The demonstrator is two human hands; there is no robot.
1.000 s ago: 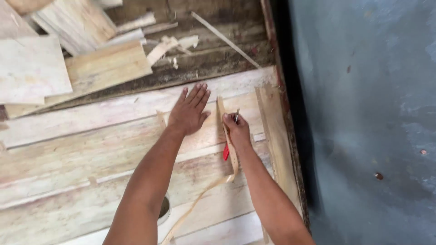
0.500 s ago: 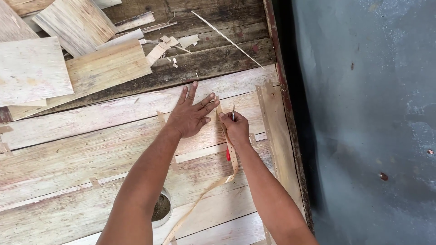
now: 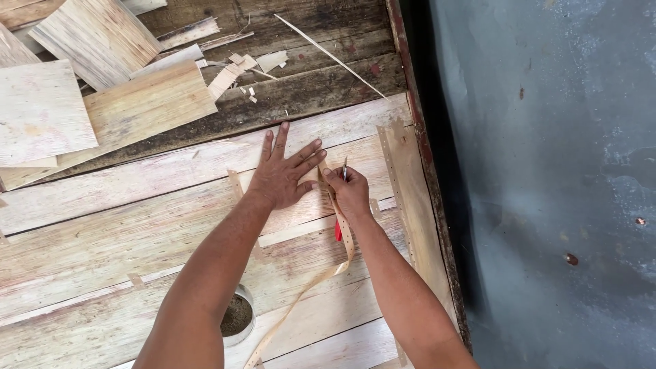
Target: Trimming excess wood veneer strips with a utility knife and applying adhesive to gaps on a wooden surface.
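The person's left hand (image 3: 281, 172) lies flat with fingers spread, pressing down on the pale veneer sheet (image 3: 137, 225) that covers most of the worktop. Just to its right, the right hand (image 3: 350, 193) is closed around a small knife with a red handle (image 3: 339, 231); the thin blade pokes up past the knuckles, and the handle shows below the palm. The same hand also bears on a long strip of perforated brown tape (image 3: 342, 232), which starts near the fingertips, runs under the hand towards the near edge of the worktop and curls off leftwards in a loose tail (image 3: 287, 318).

As for progress, several short bits of tape already sit across seams in the veneer, one just left of the left wrist (image 3: 236, 184) and another lower left (image 3: 135, 280). A taped length also runs along the narrow piece at the right edge (image 3: 403, 198). The strip under the right hand looks only partly laid, its tail unstuck and uncut, so that seam seems unfinished.

A tape roll (image 3: 236, 320) rests near the front, half hidden by the left forearm. Offcut veneer pieces (image 3: 96, 82) are heaped at the far left corner on dark planks (image 3: 314, 75).
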